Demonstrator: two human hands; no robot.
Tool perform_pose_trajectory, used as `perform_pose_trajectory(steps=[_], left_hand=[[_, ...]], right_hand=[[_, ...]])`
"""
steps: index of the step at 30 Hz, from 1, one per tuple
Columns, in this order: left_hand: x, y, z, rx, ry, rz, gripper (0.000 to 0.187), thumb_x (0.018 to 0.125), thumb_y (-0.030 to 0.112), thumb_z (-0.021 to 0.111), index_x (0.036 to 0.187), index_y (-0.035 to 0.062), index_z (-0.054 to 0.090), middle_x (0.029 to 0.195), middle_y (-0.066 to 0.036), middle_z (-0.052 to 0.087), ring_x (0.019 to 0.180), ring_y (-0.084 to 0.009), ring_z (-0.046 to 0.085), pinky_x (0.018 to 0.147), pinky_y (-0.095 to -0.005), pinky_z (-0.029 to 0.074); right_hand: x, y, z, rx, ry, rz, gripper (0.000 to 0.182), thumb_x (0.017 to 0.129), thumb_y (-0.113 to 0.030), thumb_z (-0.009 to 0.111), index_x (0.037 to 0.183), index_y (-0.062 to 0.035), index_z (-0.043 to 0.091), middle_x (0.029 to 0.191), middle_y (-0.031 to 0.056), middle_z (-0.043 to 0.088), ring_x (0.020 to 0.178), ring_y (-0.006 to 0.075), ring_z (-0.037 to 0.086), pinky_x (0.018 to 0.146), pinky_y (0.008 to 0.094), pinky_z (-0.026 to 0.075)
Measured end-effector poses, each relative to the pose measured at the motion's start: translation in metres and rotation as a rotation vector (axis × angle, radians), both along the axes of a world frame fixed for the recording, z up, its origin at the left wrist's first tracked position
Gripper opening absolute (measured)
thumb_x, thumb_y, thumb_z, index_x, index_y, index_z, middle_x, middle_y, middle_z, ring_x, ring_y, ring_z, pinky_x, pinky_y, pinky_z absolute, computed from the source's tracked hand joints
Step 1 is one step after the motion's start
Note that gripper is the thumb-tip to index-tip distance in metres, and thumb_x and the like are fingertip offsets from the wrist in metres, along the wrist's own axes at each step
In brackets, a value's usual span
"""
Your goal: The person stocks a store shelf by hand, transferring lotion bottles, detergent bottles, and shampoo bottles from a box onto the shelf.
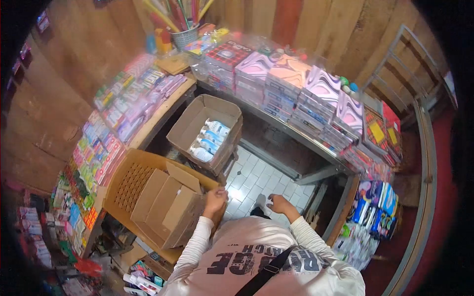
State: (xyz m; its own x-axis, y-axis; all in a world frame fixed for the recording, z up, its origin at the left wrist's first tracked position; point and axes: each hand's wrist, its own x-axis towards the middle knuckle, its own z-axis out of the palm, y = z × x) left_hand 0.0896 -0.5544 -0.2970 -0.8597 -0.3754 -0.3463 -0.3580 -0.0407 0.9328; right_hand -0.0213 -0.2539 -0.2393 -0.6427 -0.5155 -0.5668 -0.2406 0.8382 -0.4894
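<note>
My left hand (216, 201), its fingers curled in with nothing visible in them, is beside the right edge of an open cardboard box (148, 200). That box sits tilted on a tan plastic chair (127, 170) with a perforated back and looks nearly bare inside. Over the tiled floor, my right hand (280, 203) is held in front of my body, fingers loosely bent and apart, holding nothing. Farther forward, a second open cardboard box (180, 121) contains several white and blue pump bottles (211, 138) lying in a row.
Stacks of patterned notebooks (289, 71) line the counter ahead. Small packets (133, 98) cover the left shelf. Packaged goods (375, 202) stand at the right, near a metal frame (424, 148). White tiles (252, 180) show between the boxes and the counter.
</note>
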Motion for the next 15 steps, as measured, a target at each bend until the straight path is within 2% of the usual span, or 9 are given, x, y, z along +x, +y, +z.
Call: perform_pose_trajectory(steps=[2,3,6,8,9,12,13,15], left_hand=[[-0.034,-0.006,0.012,0.103,0.052,0.193,0.02,0.093,0.006,0.059,0.109,-0.0036,0.064,0.085,-0.006,0.068,0.069,-0.0121,0.062,0.063,-0.025,0.05],[-0.05,-0.014,0.016,0.127,0.139,0.224,0.019,0.092,0.005,0.063,0.108,-0.0033,0.064,0.091,-0.007,0.068,0.08,-0.0144,0.065,0.069,-0.0258,0.053],[-0.1,-0.035,0.044,0.159,0.271,0.332,0.019,0.093,0.003,0.06,0.11,-0.0045,0.062,0.092,-0.009,0.068,0.078,-0.015,0.065,0.066,-0.0256,0.052],[-0.132,-0.05,0.041,0.153,0.249,0.481,0.024,0.091,0.005,0.063,0.113,-0.0046,0.061,0.092,-0.01,0.068,0.074,-0.0141,0.062,0.063,-0.0257,0.05],[-0.145,-0.057,0.038,0.15,0.238,0.558,0.026,0.09,0.005,0.064,0.114,-0.0046,0.061,0.093,-0.01,0.068,0.071,-0.0136,0.061,0.061,-0.0257,0.049],[-0.179,-0.073,0.056,0.092,-0.03,0.641,0.035,0.086,0.011,0.069,0.117,-0.0054,0.06,0.092,-0.011,0.069,0.074,-0.0142,0.063,0.061,-0.0276,0.049],[-0.192,-0.088,0.027,0.092,-0.146,0.686,0.045,0.079,0.02,0.076,0.113,-0.0068,0.063,0.095,-0.015,0.07,0.079,-0.0207,0.067,0.065,-0.0333,0.052],[-0.21,-0.12,-0.03,0.052,-0.258,0.611,0.051,0.075,0.025,0.077,0.111,-0.0081,0.064,0.098,-0.019,0.07,0.083,-0.026,0.068,0.071,-0.0364,0.053]], right_hand=[[-0.036,-0.006,0.001,-0.079,0.069,0.04,0.044,0.085,-0.02,0.072,0.12,0.0037,0.061,0.11,0.0236,0.069,0.104,0.0377,0.066,0.09,0.0423,0.053],[-0.054,-0.008,0.002,-0.137,0.089,0.05,0.043,0.085,-0.02,0.072,0.119,0.0038,0.061,0.109,0.0236,0.069,0.103,0.0376,0.067,0.089,0.0423,0.053],[-0.107,-0.022,0.014,-0.222,0.123,0.073,0.038,0.085,-0.018,0.071,0.115,0.0039,0.063,0.107,0.024,0.069,0.1,0.0367,0.068,0.087,0.0424,0.053],[-0.133,-0.038,0.026,-0.231,0.088,0.072,0.038,0.084,-0.017,0.071,0.115,0.0034,0.063,0.11,0.0248,0.068,0.104,0.039,0.066,0.091,0.0428,0.052],[-0.145,-0.045,0.027,-0.267,0.091,0.093,0.034,0.084,-0.015,0.07,0.111,0.0039,0.064,0.104,0.0239,0.069,0.097,0.0386,0.067,0.086,0.0427,0.053],[-0.17,-0.074,0.034,-0.384,0.156,0.163,0.03,0.087,-0.014,0.069,0.111,0.0038,0.065,0.103,0.0217,0.07,0.09,0.0322,0.07,0.081,0.0397,0.055],[-0.177,-0.084,0.038,-0.399,0.15,0.171,0.029,0.087,-0.013,0.068,0.109,0.0041,0.065,0.102,0.0214,0.07,0.089,0.0321,0.07,0.081,0.0394,0.055],[-0.189,-0.107,0.044,-0.426,0.131,0.176,0.025,0.087,-0.012,0.067,0.107,0.0046,0.066,0.101,0.021,0.07,0.089,0.032,0.07,0.08,0.0387,0.054]])
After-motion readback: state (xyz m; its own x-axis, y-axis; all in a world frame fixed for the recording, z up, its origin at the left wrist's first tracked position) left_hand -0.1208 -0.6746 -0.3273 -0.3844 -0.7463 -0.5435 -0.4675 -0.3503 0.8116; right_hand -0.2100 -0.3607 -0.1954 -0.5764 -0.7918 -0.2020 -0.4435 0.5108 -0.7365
